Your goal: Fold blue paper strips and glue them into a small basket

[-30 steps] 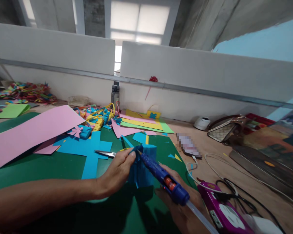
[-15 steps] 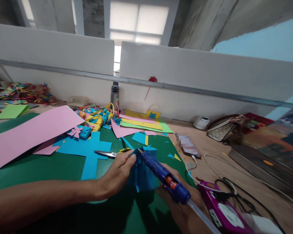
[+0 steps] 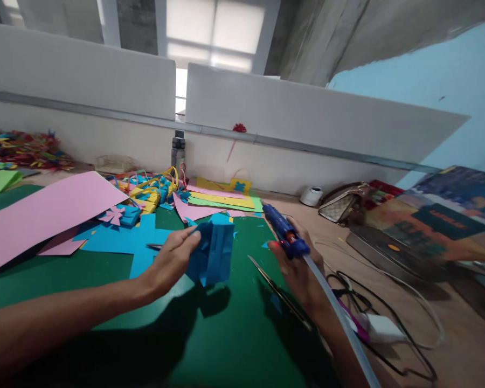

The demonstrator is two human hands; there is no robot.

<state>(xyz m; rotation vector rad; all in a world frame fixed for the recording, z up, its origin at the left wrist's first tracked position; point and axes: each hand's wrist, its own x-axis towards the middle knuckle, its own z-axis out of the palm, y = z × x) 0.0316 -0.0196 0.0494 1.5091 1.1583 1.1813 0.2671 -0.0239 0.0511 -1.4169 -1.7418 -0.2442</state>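
Observation:
My left hand (image 3: 173, 253) pinches a folded blue paper piece (image 3: 220, 253) by its left side, thumb on top, holding it above the green cutting mat (image 3: 234, 339). My right hand (image 3: 303, 269) is wrapped round a blue glue gun (image 3: 281, 226). Its nozzle points up and away to the left, apart from the paper, and a long clear glue stick (image 3: 331, 296) runs out of its rear. A red light glows on the gun. Below lies a slim, pointed metal tool (image 3: 281, 293). Beyond my left hand, a scissor blade tip (image 3: 153, 246) rests on a blue paper cross (image 3: 143, 237).
Pink sheets (image 3: 64, 207) lie at left, before a pile of small paper bags (image 3: 153, 188). Coloured sheets (image 3: 222, 199) and a bottle (image 3: 178, 153) stand near the wall. At right are cables (image 3: 404, 323), a handbag (image 3: 343, 205) and a white device (image 3: 311, 195).
My right hand has drawn the glue gun away to the right and up from the blue paper. My left hand has shifted left with the paper. The view has turned right.

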